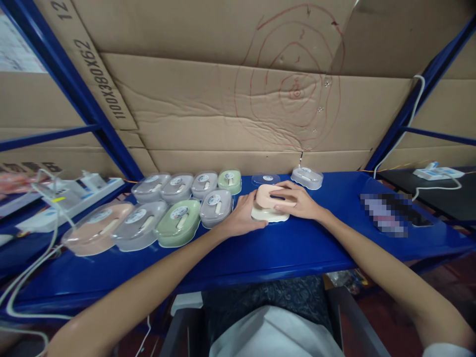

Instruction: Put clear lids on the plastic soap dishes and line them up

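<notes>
My left hand (241, 215) grips the left side of a cream tray base (273, 215) on the blue shelf (297, 248). My right hand (295, 201) presses a pink insert (266, 196) down onto that base from the right. Just behind them lie two clear lids, one (266, 178) directly behind my hands and one (307, 177) further right. To the left stand two rows of closed lidded boxes (178, 213) in pink, grey and green, each with a round sticker.
Cardboard sheets (238, 99) form the back wall between blue rack posts (74, 89). A white power strip (74, 193) with cables lies at the left. A blurred object (386, 213) lies on the shelf at the right; another power strip (439, 172) sits beyond.
</notes>
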{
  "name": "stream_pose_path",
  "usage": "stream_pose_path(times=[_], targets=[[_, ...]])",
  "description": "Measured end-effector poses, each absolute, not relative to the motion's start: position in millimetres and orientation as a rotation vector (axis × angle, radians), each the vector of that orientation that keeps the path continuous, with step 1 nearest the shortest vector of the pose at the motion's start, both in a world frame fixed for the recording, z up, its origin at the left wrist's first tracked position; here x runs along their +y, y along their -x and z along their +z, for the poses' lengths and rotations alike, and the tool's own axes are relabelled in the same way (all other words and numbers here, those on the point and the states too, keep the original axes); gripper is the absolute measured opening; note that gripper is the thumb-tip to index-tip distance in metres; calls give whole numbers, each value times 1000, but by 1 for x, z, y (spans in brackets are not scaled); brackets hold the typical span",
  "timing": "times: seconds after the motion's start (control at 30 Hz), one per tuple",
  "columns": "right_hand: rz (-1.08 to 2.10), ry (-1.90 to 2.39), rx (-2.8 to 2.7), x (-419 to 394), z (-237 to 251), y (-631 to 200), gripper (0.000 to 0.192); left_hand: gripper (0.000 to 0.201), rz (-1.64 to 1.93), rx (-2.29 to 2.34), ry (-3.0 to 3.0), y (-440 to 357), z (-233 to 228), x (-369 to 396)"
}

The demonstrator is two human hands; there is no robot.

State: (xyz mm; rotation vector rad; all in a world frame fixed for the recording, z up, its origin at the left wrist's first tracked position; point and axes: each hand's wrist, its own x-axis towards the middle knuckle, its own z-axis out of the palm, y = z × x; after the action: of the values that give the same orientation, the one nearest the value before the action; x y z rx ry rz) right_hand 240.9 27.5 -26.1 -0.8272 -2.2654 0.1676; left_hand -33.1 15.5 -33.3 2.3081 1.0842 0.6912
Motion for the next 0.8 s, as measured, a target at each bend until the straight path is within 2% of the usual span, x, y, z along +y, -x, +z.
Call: stream_pose_path(times=[0.23,0.8], targets=[[152,776,-2292,22,-32,-233,48,124,656,1151,-2211,33,-39,20],[147,769,-2433,29,-40,-227,57,122,698,1123,-2222,35,-44,22]])
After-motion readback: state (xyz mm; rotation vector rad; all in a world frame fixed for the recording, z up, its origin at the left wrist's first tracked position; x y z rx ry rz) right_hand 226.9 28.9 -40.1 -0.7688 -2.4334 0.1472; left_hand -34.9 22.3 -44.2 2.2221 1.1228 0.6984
